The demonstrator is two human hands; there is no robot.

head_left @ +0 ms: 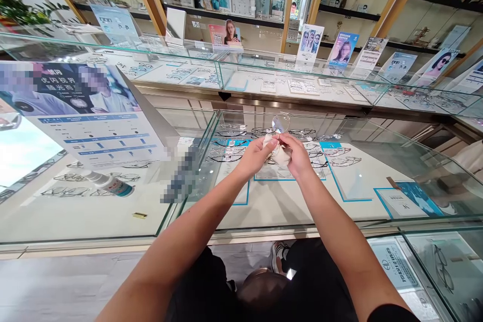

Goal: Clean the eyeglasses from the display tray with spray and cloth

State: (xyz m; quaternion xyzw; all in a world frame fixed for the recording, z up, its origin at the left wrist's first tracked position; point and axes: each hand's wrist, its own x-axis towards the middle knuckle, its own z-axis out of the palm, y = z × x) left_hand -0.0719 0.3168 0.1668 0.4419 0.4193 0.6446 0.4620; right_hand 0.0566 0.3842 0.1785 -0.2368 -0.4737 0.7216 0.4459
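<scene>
Above the glass display counter, both of my hands meet around a pair of thin-rimmed eyeglasses (281,122) and a whitish cloth (282,157). One round lens sticks up past my fingertips; the rest of the frame is mostly covered by fingers and cloth. My left hand (257,157) is closed, its thumb pressing the cloth against the glasses. Closed too, my right hand (298,153) grips the eyeglasses by thumb and fingers, with cloth bunched under it. Behind and below the hands, several eyeglasses (226,157) lie inside the glass case.
A spray bottle (119,186) lies on the left counter near a small gold-coloured piece (139,215). A large folded sign (86,115) stands behind them. Glass edges of the counter (271,229) run in front of me. Farther back is another display case (260,80) with upright cards.
</scene>
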